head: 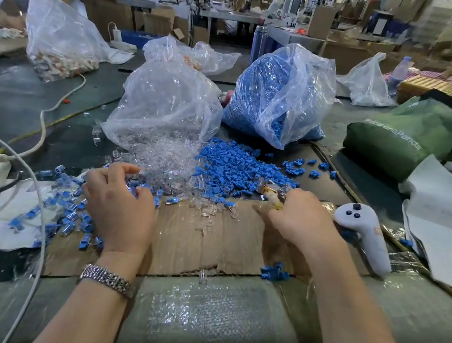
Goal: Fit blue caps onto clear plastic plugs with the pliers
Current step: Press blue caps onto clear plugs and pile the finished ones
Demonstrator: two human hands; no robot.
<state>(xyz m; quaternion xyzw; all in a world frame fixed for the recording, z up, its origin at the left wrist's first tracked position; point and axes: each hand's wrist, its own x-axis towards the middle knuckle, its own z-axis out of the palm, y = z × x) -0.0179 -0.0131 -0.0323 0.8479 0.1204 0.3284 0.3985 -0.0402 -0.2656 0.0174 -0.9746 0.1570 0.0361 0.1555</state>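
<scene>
right hand [301, 218] grips the pliers [270, 193]; left hand [120, 201], fingers curled, picks among the clear plugs [161, 157]; a blue cap [231, 166] comes next.

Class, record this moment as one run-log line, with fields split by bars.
left hand: fingers curled over finished blue-capped clear plugs | right hand: grips yellow-handled pliers | loose blue plastic caps heaped behind

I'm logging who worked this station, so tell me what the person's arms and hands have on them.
Both forearms are bare, with no sleeves or gloves showing. The left hand has a silver metal link-bracelet wristwatch on its wrist. The right hand and its wrist show nothing worn.
</scene>
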